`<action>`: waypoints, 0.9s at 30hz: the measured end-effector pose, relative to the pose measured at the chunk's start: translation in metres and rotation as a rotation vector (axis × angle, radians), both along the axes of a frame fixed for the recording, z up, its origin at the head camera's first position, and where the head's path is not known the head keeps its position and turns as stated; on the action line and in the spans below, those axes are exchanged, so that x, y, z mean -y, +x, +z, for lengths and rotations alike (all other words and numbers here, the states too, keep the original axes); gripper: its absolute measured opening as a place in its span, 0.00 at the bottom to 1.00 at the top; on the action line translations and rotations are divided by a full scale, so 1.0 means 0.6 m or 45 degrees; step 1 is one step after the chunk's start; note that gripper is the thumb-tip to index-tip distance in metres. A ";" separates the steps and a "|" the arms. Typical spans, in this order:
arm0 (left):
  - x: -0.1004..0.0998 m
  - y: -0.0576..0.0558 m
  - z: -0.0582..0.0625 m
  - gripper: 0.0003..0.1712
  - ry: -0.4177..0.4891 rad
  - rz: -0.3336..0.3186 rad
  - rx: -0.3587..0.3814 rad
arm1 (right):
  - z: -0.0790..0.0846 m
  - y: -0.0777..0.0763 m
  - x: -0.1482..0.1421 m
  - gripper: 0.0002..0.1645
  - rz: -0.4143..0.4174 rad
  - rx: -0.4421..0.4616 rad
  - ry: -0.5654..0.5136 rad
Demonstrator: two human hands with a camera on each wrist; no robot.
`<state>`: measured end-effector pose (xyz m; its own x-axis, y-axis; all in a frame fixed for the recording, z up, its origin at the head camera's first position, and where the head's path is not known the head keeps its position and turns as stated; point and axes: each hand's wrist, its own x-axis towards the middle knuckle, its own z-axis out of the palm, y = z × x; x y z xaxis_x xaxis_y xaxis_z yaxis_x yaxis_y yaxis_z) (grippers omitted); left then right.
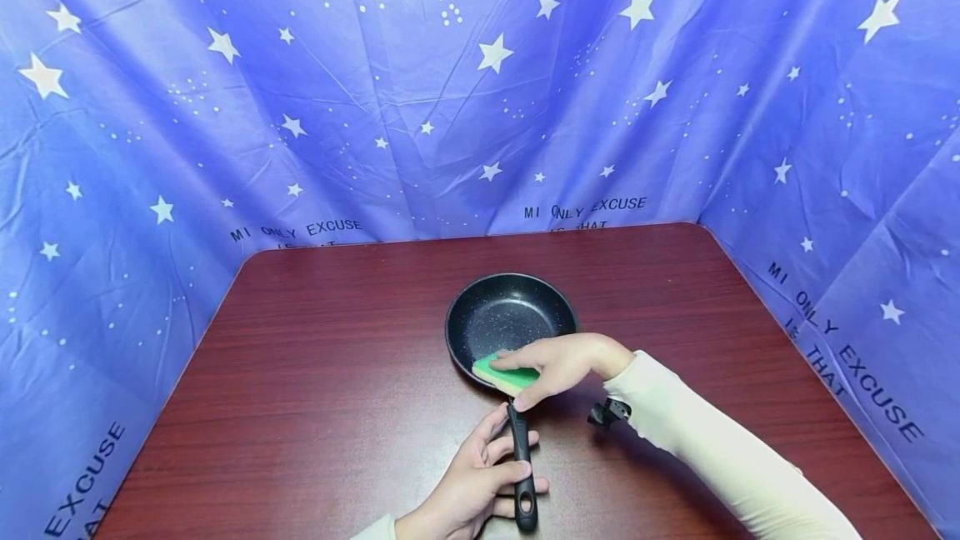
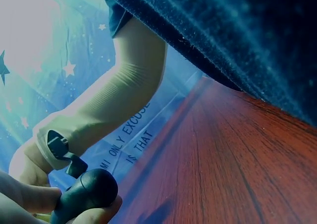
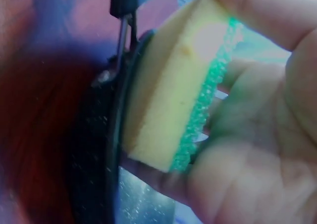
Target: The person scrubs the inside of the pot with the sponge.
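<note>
A black speckled frying pan [image 1: 510,315] is on the dark red table, its black handle [image 1: 522,465] pointing toward me. My left hand [image 1: 480,473] grips that handle, thumb across the top and fingers beneath; the left wrist view shows the handle's rounded end [image 2: 99,188] between thumb and fingers. With my right hand [image 1: 558,365] I hold a yellow and green sponge [image 1: 506,375] at the pan's near rim. In the right wrist view the sponge's yellow side [image 3: 168,95] faces the pan's rim [image 3: 115,149], and its green scouring layer is toward my palm.
The wood-grain table [image 1: 322,357] extends around the pan on both sides. Blue curtains [image 1: 420,90] with white stars and printed words hang behind and at the sides. A black strap mount [image 1: 611,413] sits at my right wrist, by the pale sleeve [image 1: 720,448].
</note>
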<state>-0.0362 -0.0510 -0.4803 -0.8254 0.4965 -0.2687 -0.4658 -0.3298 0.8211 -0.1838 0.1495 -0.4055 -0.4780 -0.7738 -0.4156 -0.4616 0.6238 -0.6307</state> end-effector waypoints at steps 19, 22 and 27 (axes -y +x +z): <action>0.001 -0.001 0.000 0.52 0.018 -0.007 -0.005 | -0.037 0.007 0.039 0.47 -0.133 -0.128 -0.191; 0.002 -0.002 0.000 0.53 0.018 -0.010 0.001 | -0.045 0.003 0.046 0.47 -0.149 -0.159 -0.222; 0.002 -0.002 -0.001 0.55 0.012 -0.009 0.009 | -0.053 -0.008 0.053 0.47 -0.153 -0.195 -0.259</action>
